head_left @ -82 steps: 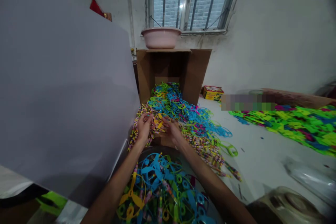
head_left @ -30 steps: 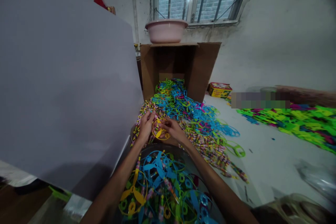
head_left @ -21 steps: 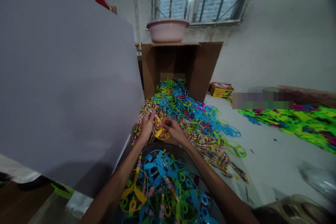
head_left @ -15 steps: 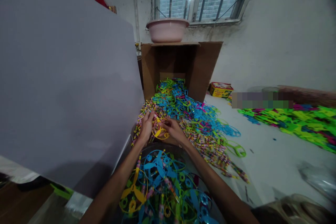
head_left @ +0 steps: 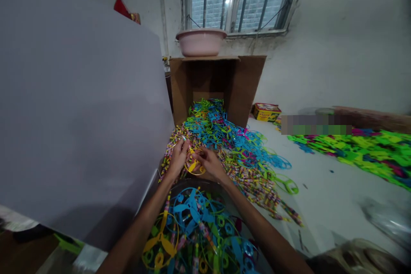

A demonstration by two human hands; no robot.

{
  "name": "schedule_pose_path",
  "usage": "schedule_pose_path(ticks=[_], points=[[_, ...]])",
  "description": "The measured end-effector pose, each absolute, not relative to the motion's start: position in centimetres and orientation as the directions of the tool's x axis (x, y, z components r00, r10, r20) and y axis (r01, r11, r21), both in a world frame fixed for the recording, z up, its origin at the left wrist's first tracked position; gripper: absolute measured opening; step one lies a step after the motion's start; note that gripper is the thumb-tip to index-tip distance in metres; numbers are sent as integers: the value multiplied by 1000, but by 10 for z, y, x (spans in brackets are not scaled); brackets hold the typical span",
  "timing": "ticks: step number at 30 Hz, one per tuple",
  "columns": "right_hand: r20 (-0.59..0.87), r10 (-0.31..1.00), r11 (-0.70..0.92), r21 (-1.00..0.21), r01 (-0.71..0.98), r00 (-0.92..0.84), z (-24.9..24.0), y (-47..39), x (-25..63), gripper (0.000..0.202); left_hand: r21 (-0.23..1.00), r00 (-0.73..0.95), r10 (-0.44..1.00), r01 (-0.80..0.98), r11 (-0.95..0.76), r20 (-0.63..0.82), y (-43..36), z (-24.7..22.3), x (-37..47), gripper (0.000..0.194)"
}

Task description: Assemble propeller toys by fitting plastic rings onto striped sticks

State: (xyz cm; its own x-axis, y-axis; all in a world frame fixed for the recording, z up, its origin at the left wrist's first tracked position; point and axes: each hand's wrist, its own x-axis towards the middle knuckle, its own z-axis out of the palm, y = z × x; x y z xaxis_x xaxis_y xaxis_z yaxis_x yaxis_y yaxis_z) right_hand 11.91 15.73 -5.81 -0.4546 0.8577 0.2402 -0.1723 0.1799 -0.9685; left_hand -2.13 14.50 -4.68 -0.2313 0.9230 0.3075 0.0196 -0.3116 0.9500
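My left hand (head_left: 180, 154) is closed round a thin patterned stick, whose pale end pokes out above the fingers. A yellow ringed propeller (head_left: 192, 166) hangs between both hands, and my right hand (head_left: 207, 160) pinches it near its upper rim. The stick and the propeller meet between my fingertips; whether they are joined I cannot make out. Beyond my hands lies a heap of patterned sticks (head_left: 257, 186) and a pile of blue and green propellers (head_left: 208, 122). Below my forearms, a dark tub (head_left: 210, 187) holds propellers with sticks on them.
A cardboard box (head_left: 248, 87) lies on its side with propellers spilling from it, and a pink basin (head_left: 201, 43) rests on top. A grey panel (head_left: 80, 107) stands close on my left. Farther right are a yellow-red box (head_left: 267, 112) and a green heap (head_left: 369, 150).
The view has shifted slightly, so everything sits a little lower and farther left. Both hands stay together on the stick and the yellow propeller, with little change in grip.
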Motion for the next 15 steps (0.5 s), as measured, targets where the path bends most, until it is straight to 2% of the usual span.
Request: schedule_pose_path(ticks=[9,15], points=[[248,877,208,-968,-140,-413,-56,153,121,44,923,-194,903,97,-372,384,141,-44,-15,35],[206,859,187,-978,-88,-469,-56,163,127,46,961,-176,947,-12,-275,268,141,-45,-13,46]])
